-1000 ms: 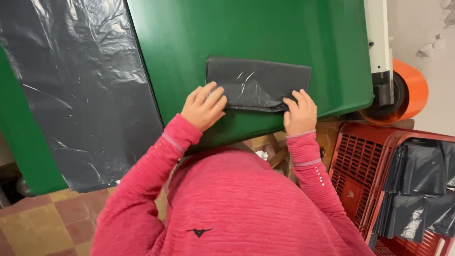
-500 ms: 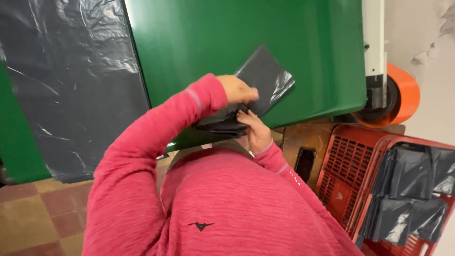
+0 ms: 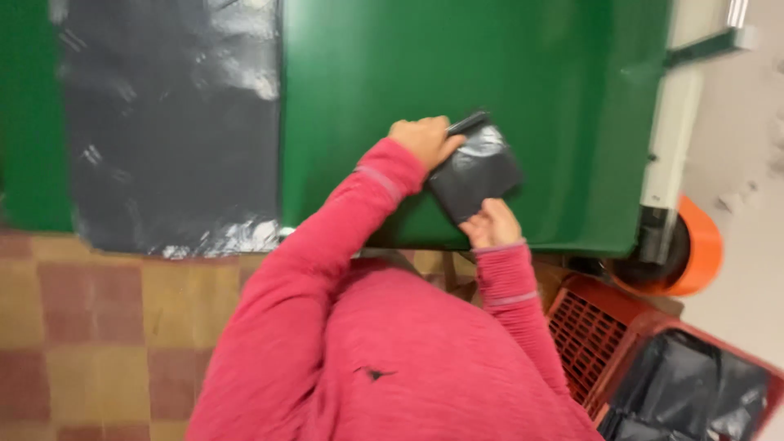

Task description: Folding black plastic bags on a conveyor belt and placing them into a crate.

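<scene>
Your left hand (image 3: 423, 140) pinches the upper corner of a folded black plastic bag (image 3: 476, 171), and your right hand (image 3: 488, 224) closes its grip on the lower edge, so both hands are grasping the same small packet. It lies flat on the green desk (image 3: 523, 73), just right of the frame's centre, near the front edge. Judging by its sheen, the film is thin, light and slippery (and likely to spring open when let go), so hold it at folded edges and corners, not the slick middle. A larger grey plastic sheet (image 3: 171, 122) drapes the desk at upper left; a red crate (image 3: 604, 327) holding more dark bags sits lower right, with an orange wheel (image 3: 694, 249) above it.
</scene>
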